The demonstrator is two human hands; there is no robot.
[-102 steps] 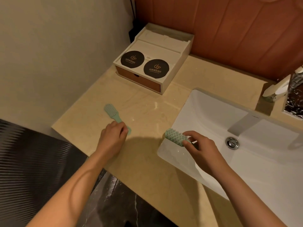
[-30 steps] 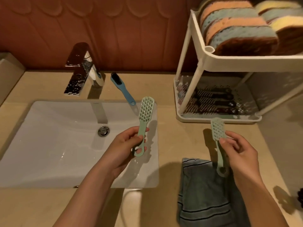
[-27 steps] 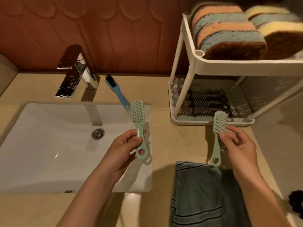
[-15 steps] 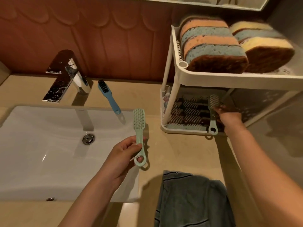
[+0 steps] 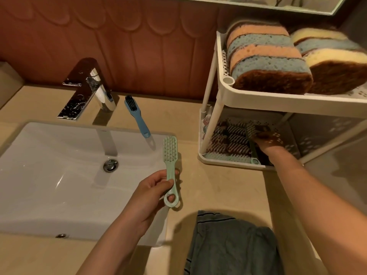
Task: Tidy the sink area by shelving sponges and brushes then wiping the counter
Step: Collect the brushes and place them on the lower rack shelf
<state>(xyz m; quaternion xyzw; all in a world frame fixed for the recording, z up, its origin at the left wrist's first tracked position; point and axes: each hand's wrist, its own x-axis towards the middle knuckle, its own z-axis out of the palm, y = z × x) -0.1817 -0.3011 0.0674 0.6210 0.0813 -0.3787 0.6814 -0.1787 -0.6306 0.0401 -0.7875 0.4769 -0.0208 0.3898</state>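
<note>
My left hand [image 5: 151, 189] pinches the pale green plastic scrub brush [image 5: 170, 155] by its handle beside the white ceramic sink [image 5: 59, 175], bristle head pointing away from me. The white plastic rack's lower tier [image 5: 228, 163] is off to its right. My right hand [image 5: 268, 139] is in there on a second green brush [image 5: 251, 145], grip too shadowed to tell.

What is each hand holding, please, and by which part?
Left hand: a green brush, mid-handle. Right hand: apparently a second green brush, just below its head, on the lower shelf.
</note>
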